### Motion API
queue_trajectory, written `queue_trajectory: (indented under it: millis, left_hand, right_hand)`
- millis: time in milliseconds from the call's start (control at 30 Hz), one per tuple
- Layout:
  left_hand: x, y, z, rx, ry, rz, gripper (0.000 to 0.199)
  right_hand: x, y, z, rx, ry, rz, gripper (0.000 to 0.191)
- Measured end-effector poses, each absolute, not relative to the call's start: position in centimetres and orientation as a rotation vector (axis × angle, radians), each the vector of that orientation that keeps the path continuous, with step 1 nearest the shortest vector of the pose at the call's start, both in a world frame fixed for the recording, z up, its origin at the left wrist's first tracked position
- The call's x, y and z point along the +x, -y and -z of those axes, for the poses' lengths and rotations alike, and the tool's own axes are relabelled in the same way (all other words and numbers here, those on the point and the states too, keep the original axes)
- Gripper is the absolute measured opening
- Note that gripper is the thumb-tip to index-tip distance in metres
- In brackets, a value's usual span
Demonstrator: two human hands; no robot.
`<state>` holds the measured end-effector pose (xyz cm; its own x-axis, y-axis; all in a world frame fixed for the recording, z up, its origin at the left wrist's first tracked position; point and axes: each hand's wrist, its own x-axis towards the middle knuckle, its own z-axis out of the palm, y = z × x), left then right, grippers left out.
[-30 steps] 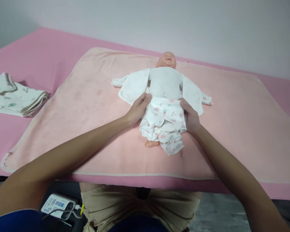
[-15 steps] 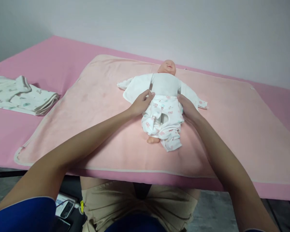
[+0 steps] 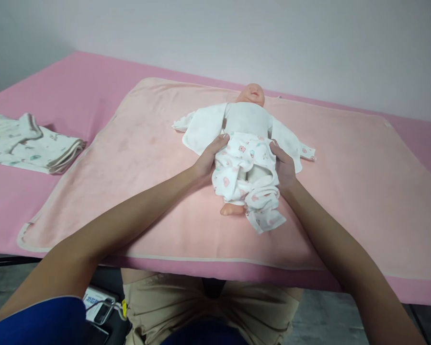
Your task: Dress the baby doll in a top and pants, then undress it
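Observation:
A baby doll lies on its back on a pink blanket, its head toward the wall. Its white top is spread open at both sides over a white torso. Patterned white pants cover the hips, bunched at the legs; one foot shows below the left leg opening, and the other pant leg hangs loose. My left hand grips the pants' waist at the left side, thumb on top. My right hand grips the waist at the right side, its fingers partly hidden beneath.
Folded patterned cloth lies at the left on the pink table cover. A pale wall stands behind the table. Below the front edge, a phone and a white box rest near my leg.
Both hands have drawn the waist of the pants slightly up toward the torso and tilted it. The loose pant leg has shifted right and bunched more.

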<state>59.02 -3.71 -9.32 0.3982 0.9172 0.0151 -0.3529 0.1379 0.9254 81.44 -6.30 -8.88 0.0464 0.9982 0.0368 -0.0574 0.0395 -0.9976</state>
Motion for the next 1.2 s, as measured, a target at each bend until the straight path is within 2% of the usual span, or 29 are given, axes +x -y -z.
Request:
queue_trajectory:
  millis: [167, 367, 467, 600, 733, 867, 1000, 1133, 1200]
  left_hand:
    - [57.8, 2.6, 10.2, 1.215, -0.758, -1.018, 0.061]
    - [56.3, 1.0, 9.6, 1.972, -0.868, -1.16, 0.041]
    - [57.0, 0.1, 8.5, 2.099, -0.894, -1.152, 0.037]
    - [57.8, -1.5, 7.6, 1.838, -1.083, -1.036, 0.036]
    - [57.6, -2.0, 7.1, 2.129, -1.031, -1.069, 0.027]
    - [57.5, -1.9, 6.3, 2.51, -0.82, -1.062, 0.025]
    - [57.6, -2.4, 5.7, 2.443, -0.801, -0.976, 0.031]
    - [58.1, -2.2, 7.2, 2.059, -0.982, -1.08, 0.042]
    - [58.5, -1.7, 8.4, 1.845, -1.02, -1.154, 0.046]
  right_hand:
    - [83.1, 6.1, 8.7, -1.246, 1.401, -1.032, 0.064]
    - [82.8, 6.6, 6.1, -1.282, 1.896, -0.43, 0.049]
    - [82.0, 5.3, 5.2, -1.404, 1.879, -0.436, 0.044]
    - [82.3, 3.4, 5.2, -1.575, 1.735, -0.545, 0.044]
    - [82.4, 3.7, 5.4, -1.537, 1.865, -0.253, 0.03]
    - [81.3, 4.2, 4.9, -1.419, 2.092, -0.024, 0.029]
    - [81.7, 3.4, 4.7, -1.395, 2.062, -0.154, 0.044]
    - [82.9, 3.1, 6.8, -1.522, 1.65, -0.437, 0.066]
    - [83.0, 3.2, 8.2, -1.548, 1.441, -0.631, 0.07]
